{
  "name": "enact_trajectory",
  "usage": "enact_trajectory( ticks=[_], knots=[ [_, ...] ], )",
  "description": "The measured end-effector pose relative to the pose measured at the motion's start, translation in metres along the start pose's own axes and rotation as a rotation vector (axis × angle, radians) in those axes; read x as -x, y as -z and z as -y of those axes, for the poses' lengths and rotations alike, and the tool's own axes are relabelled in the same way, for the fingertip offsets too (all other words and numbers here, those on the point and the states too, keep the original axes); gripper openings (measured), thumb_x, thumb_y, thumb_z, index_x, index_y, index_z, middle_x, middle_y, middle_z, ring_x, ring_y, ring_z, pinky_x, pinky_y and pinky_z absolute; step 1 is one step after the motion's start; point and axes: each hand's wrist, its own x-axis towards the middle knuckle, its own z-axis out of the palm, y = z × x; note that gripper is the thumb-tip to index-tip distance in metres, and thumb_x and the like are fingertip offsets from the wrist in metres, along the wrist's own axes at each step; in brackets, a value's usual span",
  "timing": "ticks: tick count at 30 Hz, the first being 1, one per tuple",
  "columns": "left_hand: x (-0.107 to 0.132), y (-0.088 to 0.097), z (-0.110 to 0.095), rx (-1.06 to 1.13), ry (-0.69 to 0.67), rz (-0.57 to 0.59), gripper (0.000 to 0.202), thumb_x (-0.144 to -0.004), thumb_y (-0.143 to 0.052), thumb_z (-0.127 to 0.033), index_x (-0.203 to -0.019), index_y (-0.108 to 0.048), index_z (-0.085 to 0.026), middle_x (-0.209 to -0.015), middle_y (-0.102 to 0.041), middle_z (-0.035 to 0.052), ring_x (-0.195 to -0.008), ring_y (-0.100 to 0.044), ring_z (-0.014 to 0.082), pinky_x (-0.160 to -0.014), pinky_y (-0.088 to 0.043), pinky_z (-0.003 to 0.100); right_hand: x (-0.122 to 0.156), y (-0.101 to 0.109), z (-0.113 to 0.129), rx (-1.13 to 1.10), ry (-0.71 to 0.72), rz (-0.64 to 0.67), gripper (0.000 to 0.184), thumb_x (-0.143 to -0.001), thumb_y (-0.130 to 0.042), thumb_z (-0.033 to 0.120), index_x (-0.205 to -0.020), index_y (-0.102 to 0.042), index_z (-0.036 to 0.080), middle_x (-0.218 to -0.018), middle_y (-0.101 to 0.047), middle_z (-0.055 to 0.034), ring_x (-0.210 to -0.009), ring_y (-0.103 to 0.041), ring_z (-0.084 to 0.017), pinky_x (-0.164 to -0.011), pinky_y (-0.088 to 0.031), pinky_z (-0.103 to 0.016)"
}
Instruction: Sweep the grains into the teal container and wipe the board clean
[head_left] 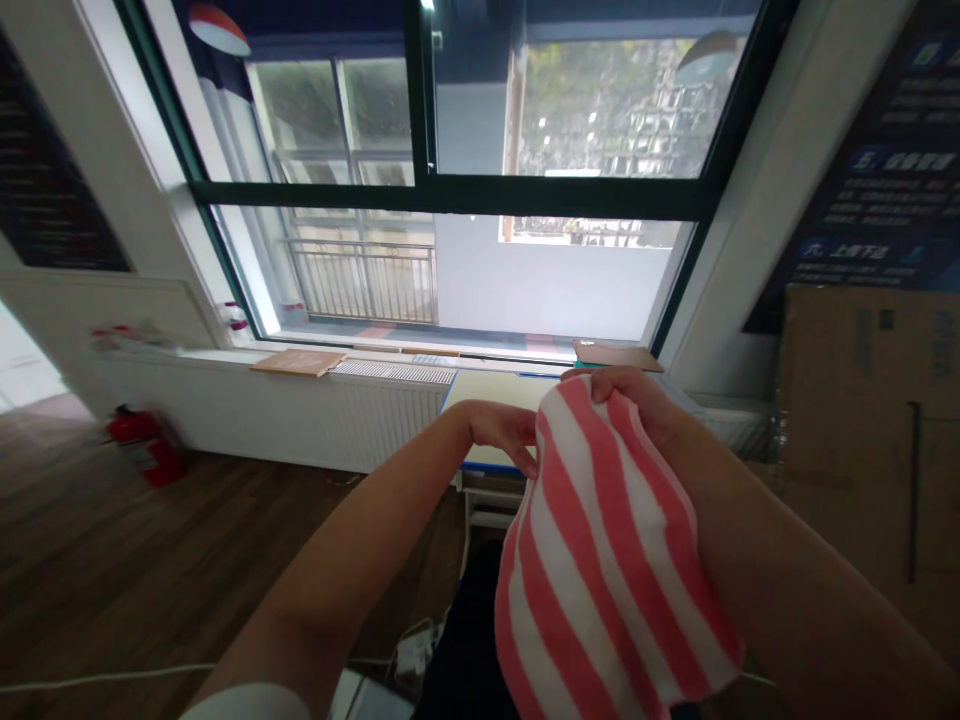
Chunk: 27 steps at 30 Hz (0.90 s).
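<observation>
A red-and-white striped cloth point(600, 560) hangs in front of me, draped down over my right forearm. My right hand point(626, 392) grips its top edge with the fingers closed over the fabric. My left hand point(504, 432) reaches across to the cloth's left edge, its fingers curled and pinching the fabric near the top. Both hands are raised above a small pale desk point(487, 395) with a blue rim that stands under the window.
A large window fills the wall ahead, with a white radiator cover point(315, 415) below it and flat boards on the sill. A red fire extinguisher point(142, 445) lies on the wooden floor at left. Cardboard boxes point(870, 440) stand at right. Cables and a power strip point(412, 650) lie below.
</observation>
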Motion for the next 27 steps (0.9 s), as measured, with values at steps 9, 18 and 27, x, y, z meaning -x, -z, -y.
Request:
enact_trajectory(
  ticks=[9, 18, 27],
  knots=[
    [0.014, 0.002, 0.004, 0.216, 0.266, -0.032, 0.048, -0.054, -0.08, -0.029, -0.099, -0.067, -0.019, -0.09, -0.07, 0.0009, -0.086, -0.065, 0.0237, -0.079, -0.052, 0.036, 0.003, 0.058, 0.003, 0.044, -0.011, -0.098, 0.018, -0.053, -0.055, 0.01, -0.069, -0.051, 0.018, -0.065, -0.057, 0.0031, -0.057, -0.053, -0.01, -0.051, -0.045, -0.021],
    [0.032, 0.087, 0.004, -0.001, 0.547, -0.513, 0.038, -0.059, -0.072, -0.026, -0.096, -0.068, -0.023, -0.089, -0.07, 0.0028, -0.081, -0.063, 0.0235, -0.069, -0.05, 0.032, -0.049, 0.134, -0.051, 0.147, 0.035, -0.339, 0.024, -0.059, -0.069, 0.026, -0.08, -0.059, 0.018, -0.082, -0.066, -0.0043, -0.072, -0.062, -0.018, -0.065, -0.05, -0.03],
    [0.001, 0.098, 0.134, -0.711, 0.794, -1.2, 0.035, -0.082, -0.046, -0.031, -0.11, -0.056, -0.012, -0.11, -0.06, 0.0172, -0.108, -0.053, 0.0283, -0.092, -0.038, 0.038, -0.136, 0.159, -0.138, 0.514, 0.24, -0.877, 0.024, -0.058, -0.065, 0.023, -0.08, -0.061, 0.018, -0.098, -0.064, -0.0082, -0.108, -0.052, -0.025, -0.096, -0.034, -0.038]
  ],
)
